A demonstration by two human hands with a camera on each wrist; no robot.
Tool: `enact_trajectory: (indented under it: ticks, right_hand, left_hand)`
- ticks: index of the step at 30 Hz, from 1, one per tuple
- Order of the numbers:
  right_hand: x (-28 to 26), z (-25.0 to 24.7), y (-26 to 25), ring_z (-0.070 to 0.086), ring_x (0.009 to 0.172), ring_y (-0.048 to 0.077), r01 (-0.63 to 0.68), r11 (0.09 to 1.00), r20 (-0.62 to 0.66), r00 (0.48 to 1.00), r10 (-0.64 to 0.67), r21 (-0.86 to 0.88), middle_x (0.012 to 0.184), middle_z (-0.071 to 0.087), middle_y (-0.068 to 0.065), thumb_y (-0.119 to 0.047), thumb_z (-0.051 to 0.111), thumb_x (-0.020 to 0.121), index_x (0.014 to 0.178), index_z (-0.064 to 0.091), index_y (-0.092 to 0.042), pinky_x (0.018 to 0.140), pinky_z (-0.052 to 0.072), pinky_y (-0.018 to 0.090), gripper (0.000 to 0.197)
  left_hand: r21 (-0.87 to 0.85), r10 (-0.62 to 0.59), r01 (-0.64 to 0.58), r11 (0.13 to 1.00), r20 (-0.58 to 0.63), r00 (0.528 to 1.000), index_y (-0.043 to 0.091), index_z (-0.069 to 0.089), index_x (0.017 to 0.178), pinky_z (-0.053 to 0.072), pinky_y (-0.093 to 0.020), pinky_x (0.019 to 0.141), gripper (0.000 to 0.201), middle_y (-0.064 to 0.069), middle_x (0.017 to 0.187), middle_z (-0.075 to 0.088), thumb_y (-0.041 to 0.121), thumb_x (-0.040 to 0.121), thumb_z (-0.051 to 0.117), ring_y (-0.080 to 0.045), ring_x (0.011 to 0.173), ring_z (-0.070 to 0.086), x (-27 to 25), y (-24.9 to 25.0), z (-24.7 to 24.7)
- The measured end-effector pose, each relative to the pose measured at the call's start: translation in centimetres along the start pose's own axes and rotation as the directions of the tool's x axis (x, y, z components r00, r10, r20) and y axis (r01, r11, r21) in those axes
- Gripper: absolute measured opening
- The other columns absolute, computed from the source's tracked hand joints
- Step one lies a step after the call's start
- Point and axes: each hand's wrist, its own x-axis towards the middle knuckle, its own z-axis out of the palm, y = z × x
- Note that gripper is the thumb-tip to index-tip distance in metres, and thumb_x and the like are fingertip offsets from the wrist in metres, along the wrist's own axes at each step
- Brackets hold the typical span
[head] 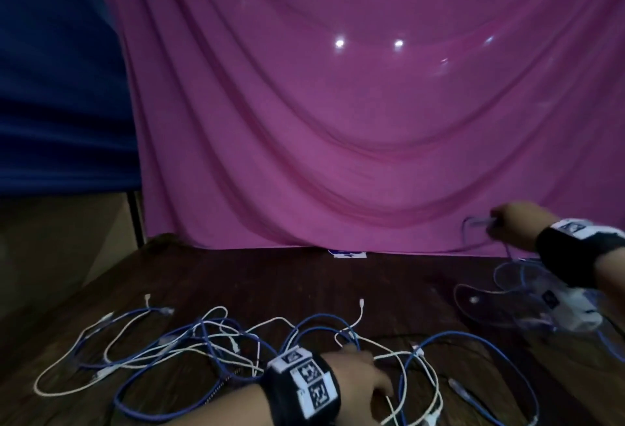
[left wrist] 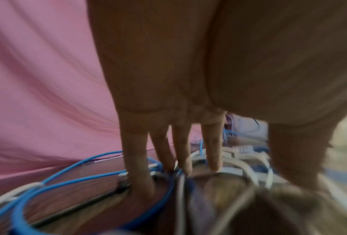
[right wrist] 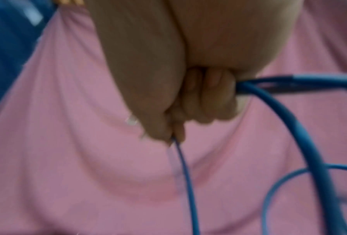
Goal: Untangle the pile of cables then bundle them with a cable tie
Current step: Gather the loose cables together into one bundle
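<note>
A tangle of blue and white cables (head: 209, 341) sprawls across the near half of the dark wooden table (head: 270, 283). My left hand (head: 358, 375) lies flat on the pile near its right part; in the left wrist view its straight fingers (left wrist: 180, 151) press down among blue and white cables (left wrist: 68, 174). My right hand (head: 510, 222) is lifted at the far right, fisted round a blue cable (head: 473, 226). In the right wrist view the curled fingers (right wrist: 206, 98) grip that blue cable (right wrist: 301, 127), which loops down to the right.
A pink cloth (head: 338, 121) hangs as a backdrop behind the table, with dark blue cloth (head: 50, 87) to its left. A clear plastic bag (head: 541, 300) with white contents lies under my right forearm. A small white label (head: 346, 253) sits at the table's back edge.
</note>
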Motion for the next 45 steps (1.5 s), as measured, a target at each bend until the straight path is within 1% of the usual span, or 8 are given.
enact_trajectory:
  ticks: [7,10,14,25,31,36,41,45]
  right_hand:
    - [1.5,-5.3,3.3,0.068,0.09,0.043,-0.042,0.989,-0.347,0.934,0.089,0.142,0.099,0.071,0.024,-0.031,0.068,0.091,0.091,0.068,-0.012,0.071,0.05,0.038,0.019]
    - [-0.6,-1.6,0.3,0.069,0.087,0.027,0.087,0.996,0.056,0.995,-0.086,-0.005,0.093,0.074,0.007,-0.043,0.071,0.089,0.093,0.07,-0.019,0.073,0.049,0.029,0.025]
    - [-4.4,4.2,-3.1,0.068,0.08,0.011,0.202,0.978,0.406,0.89,-0.207,0.056,0.083,0.071,-0.01,-0.056,0.068,0.087,0.098,0.072,-0.025,0.072,0.051,0.025,0.033]
    - [-7.6,1.6,-3.3,0.065,0.094,0.04,0.142,0.966,-0.002,0.989,-0.145,0.216,0.098,0.07,0.022,-0.019,0.057,0.094,0.084,0.057,-0.014,0.069,0.035,0.032,0.011]
    - [-11.6,2.2,-3.4,0.051,0.073,0.027,0.223,0.944,0.096,0.963,-0.253,0.243,0.076,0.057,0.006,-0.027,0.06,0.095,0.078,0.051,-0.019,0.066,0.035,0.031,0.021]
    - [-14.1,2.0,-3.3,0.048,0.067,0.018,0.187,0.862,0.024,0.974,-0.224,0.472,0.069,0.057,0.006,-0.029,0.062,0.097,0.079,0.058,-0.011,0.064,0.035,0.036,0.026]
    - [-15.1,0.4,-3.6,0.042,0.065,0.011,0.186,0.758,-0.065,0.98,-0.186,0.625,0.071,0.05,0.011,-0.031,0.061,0.099,0.09,0.06,-0.003,0.063,0.039,0.043,0.03]
    - [-14.8,-0.9,-6.1,0.028,0.054,0.013,0.124,0.331,-0.103,0.992,-0.078,0.935,0.067,0.032,0.001,-0.03,0.063,0.1,0.083,0.048,-0.011,0.051,0.023,0.031,0.029]
  left_hand:
    - [-0.073,0.032,-0.028,0.997,0.059,0.998,0.021,0.073,0.105,0.047,-0.027,0.083,0.019,0.0,0.106,0.071,0.019,0.089,0.062,-0.021,0.104,0.064,-3.4,-3.1,-0.6]
    - [-0.131,-0.052,0.06,0.99,0.069,0.996,0.028,0.072,0.103,0.056,-0.029,0.09,0.02,0.008,0.102,0.072,0.033,0.084,0.068,-0.008,0.094,0.067,-5.6,-4.9,-0.7]
    - [-0.275,-0.162,0.166,0.947,0.038,0.986,0.037,0.069,0.102,0.056,-0.028,0.088,0.028,0.02,0.087,0.068,0.055,0.08,0.07,0.002,0.078,0.06,-6.7,-6.1,-0.3]
    - [-0.28,-0.024,-0.126,0.952,-0.476,0.879,0.027,0.073,0.095,0.047,-0.02,0.072,0.013,0.01,0.081,0.062,0.039,0.091,0.069,-0.004,0.073,0.06,0.4,-0.7,-2.4]
    - [-0.015,0.104,-0.107,0.994,-0.157,0.982,0.029,0.066,0.111,0.048,-0.029,0.092,0.028,0.005,0.115,0.06,0.043,0.088,0.073,-0.015,0.107,0.058,5.0,5.2,-0.3]
    - [-0.059,0.126,-0.135,0.989,-0.132,0.983,0.024,0.055,0.079,0.045,-0.027,0.075,0.018,0.01,0.079,0.06,0.027,0.094,0.064,-0.014,0.082,0.057,5.4,5.7,0.0]
    - [-0.68,-0.144,-0.306,0.666,-0.52,0.842,0.025,0.06,0.089,0.05,-0.029,0.052,0.014,0.004,0.068,0.058,0.024,0.103,0.057,-0.009,0.051,0.051,3.2,2.9,-2.6]
    - [-0.694,-0.335,-0.363,0.622,-0.655,0.677,0.03,0.073,0.09,0.042,-0.026,0.062,0.009,0.006,0.071,0.06,0.036,0.095,0.07,-0.008,0.062,0.049,1.7,-0.3,-3.4]
